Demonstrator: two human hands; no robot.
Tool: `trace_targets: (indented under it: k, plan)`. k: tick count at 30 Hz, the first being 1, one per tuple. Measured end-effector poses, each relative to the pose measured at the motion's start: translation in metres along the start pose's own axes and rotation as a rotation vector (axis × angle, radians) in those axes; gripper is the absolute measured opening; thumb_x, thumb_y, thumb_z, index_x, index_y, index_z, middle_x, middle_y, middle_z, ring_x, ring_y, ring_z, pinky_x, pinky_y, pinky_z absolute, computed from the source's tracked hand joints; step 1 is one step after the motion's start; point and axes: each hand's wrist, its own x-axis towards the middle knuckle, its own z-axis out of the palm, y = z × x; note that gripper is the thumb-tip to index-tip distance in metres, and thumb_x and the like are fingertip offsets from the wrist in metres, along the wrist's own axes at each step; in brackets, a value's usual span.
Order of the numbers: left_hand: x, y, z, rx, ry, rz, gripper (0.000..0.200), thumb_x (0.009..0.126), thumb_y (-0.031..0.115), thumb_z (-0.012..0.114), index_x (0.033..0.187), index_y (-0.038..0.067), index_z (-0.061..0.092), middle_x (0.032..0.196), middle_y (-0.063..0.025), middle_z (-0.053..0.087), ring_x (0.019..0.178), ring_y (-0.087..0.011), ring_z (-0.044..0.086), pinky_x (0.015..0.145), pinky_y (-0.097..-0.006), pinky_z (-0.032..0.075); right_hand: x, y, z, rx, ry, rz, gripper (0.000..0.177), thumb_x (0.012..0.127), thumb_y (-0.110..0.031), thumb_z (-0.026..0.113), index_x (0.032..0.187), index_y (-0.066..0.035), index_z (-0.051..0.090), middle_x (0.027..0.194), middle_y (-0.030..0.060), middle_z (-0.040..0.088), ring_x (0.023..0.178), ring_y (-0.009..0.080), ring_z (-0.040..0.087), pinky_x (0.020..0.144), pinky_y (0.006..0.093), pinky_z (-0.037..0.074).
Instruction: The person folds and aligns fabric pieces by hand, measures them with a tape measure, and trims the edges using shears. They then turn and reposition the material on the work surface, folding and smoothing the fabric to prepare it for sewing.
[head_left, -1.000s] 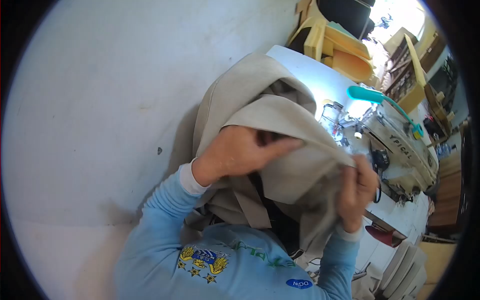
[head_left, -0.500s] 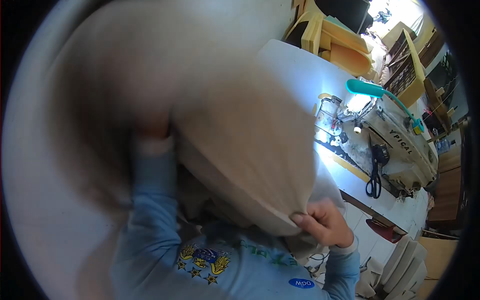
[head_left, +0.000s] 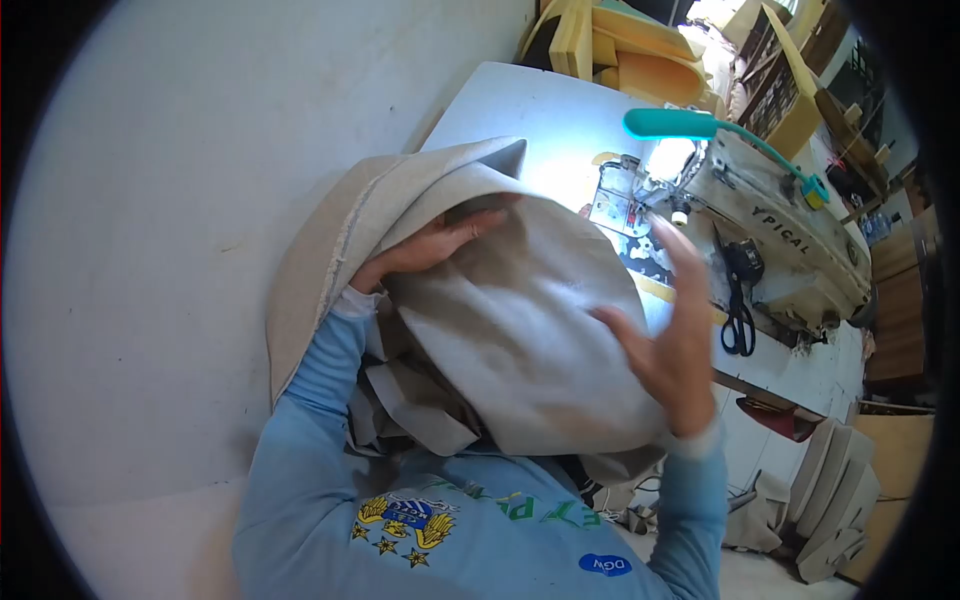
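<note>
A large beige-grey fabric piece [head_left: 540, 310], folded and bulging with a frayed seam edge, spreads across my lap and up to the table's front. My left hand [head_left: 430, 246] reaches into a fold, fingers stretched out along the cloth, with the upper layer over its wrist side and the fingertips partly in shadow. To the right, my right hand [head_left: 678, 345] is raised beside the cloth's edge, thumb and fingers spread, slightly blurred, with nothing in it. Just beyond the cloth stands a sewing machine [head_left: 790, 225], its needle area lit by a lamp with a teal head [head_left: 670, 124].
Black-handled scissors [head_left: 738, 330] lie by the machine on the white table [head_left: 490, 105]. Yellow foam pieces [head_left: 640, 75] are piled behind. A white wall [head_left: 180, 250] runs along the left. Grey padded pieces [head_left: 830, 490] stand on the floor at right.
My right hand has let go of the cloth's edge and opened, rising upward. The blurred, lifted cloth has come down and settled, and my left hand now shows within its fold.
</note>
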Motion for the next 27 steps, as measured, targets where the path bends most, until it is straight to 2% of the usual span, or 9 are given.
trace_targets:
  k: [1,4,6,12,14,18,20,24,27]
  plan:
    - [-0.005,0.002,0.004,0.053,-0.013,-0.056,0.040,0.106,0.034,0.076,0.137,0.008,0.074,0.132,-0.0098,0.077,0.123,-0.0221,0.070,0.109,-0.0366,0.054,0.015,-0.004,0.026,0.072,0.028,-0.056,0.092,0.081,-0.028,0.096,0.154,0.001,0.050,0.149,0.0251,0.057,0.137,0.0455,0.056,0.116,0.0500,0.046]
    - [-0.045,-0.019,0.025,0.050,0.034,-0.100,0.051,0.107,0.038,0.073,0.151,0.013,0.066,0.152,-0.0139,0.067,0.142,-0.0286,0.063,0.119,-0.0426,0.051,0.028,-0.002,0.076,0.127,0.096,-0.074,0.043,0.090,0.000,0.072,0.133,0.000,0.068,0.107,0.0189,0.073,0.096,0.0380,0.072,0.091,0.0470,0.058]
    - [-0.087,-0.030,0.033,0.369,0.087,0.166,0.052,0.109,0.038,0.069,0.154,0.013,0.063,0.157,-0.0145,0.062,0.145,-0.0283,0.059,0.122,-0.0429,0.049,0.030,-0.005,0.077,0.234,0.268,-0.114,0.042,0.085,0.012,0.061,0.123,0.000,0.075,0.097,0.0168,0.075,0.085,0.0351,0.075,0.081,0.0430,0.060]
    - [-0.187,-0.086,0.135,0.155,0.639,-0.256,0.058,0.108,0.048,0.062,0.152,0.012,0.063,0.152,-0.0148,0.064,0.139,-0.0294,0.063,0.117,-0.0453,0.052,0.018,0.013,0.028,-0.080,0.569,-0.186,0.056,0.071,0.016,0.057,0.121,0.000,0.079,0.098,0.0157,0.078,0.079,0.0315,0.074,0.072,0.0400,0.060]
    - [-0.183,-0.080,0.117,0.180,0.645,-0.254,0.060,0.107,0.052,0.060,0.152,0.011,0.063,0.151,-0.0149,0.065,0.137,-0.0298,0.064,0.116,-0.0461,0.053,0.011,0.030,0.020,-0.117,0.516,-0.106,0.054,0.075,0.016,0.059,0.122,-0.002,0.078,0.095,0.0148,0.075,0.076,0.0321,0.072,0.070,0.0407,0.059]
    - [-0.128,-0.021,-0.001,0.308,0.461,-0.062,0.066,0.107,0.059,0.055,0.151,0.010,0.063,0.147,-0.0151,0.066,0.133,-0.0305,0.066,0.113,-0.0476,0.055,-0.040,-0.006,0.064,0.311,-0.296,0.013,0.039,0.084,0.008,0.065,0.118,-0.008,0.075,0.090,0.0151,0.071,0.076,0.0368,0.072,0.073,0.0439,0.059]
    - [-0.071,0.006,-0.053,0.282,0.324,-0.030,0.070,0.106,0.063,0.053,0.150,0.009,0.063,0.146,-0.0152,0.067,0.130,-0.0309,0.067,0.112,-0.0484,0.056,-0.043,-0.048,0.063,0.629,-0.401,0.129,0.020,0.097,-0.004,0.072,0.116,-0.005,0.075,0.090,0.0198,0.073,0.080,0.0403,0.072,0.070,0.0431,0.056]
    - [0.022,-0.044,-0.080,0.033,0.099,-0.242,0.076,0.106,0.070,0.049,0.149,0.008,0.063,0.143,-0.0153,0.068,0.126,-0.0316,0.069,0.109,-0.0500,0.058,-0.029,-0.024,0.014,0.447,-0.561,0.487,0.014,0.101,-0.010,0.073,0.108,0.002,0.077,0.076,0.0218,0.067,0.067,0.0331,0.066,0.067,0.0384,0.052]
    - [0.034,-0.076,-0.064,-0.172,0.035,-0.382,0.082,0.105,0.075,0.045,0.148,0.008,0.063,0.140,-0.0155,0.069,0.123,-0.0322,0.071,0.107,-0.0512,0.059,-0.062,0.020,-0.011,0.447,-0.627,0.432,0.015,0.101,-0.011,0.074,0.103,0.004,0.077,0.076,0.0213,0.067,0.065,0.0268,0.062,0.067,0.0363,0.051]
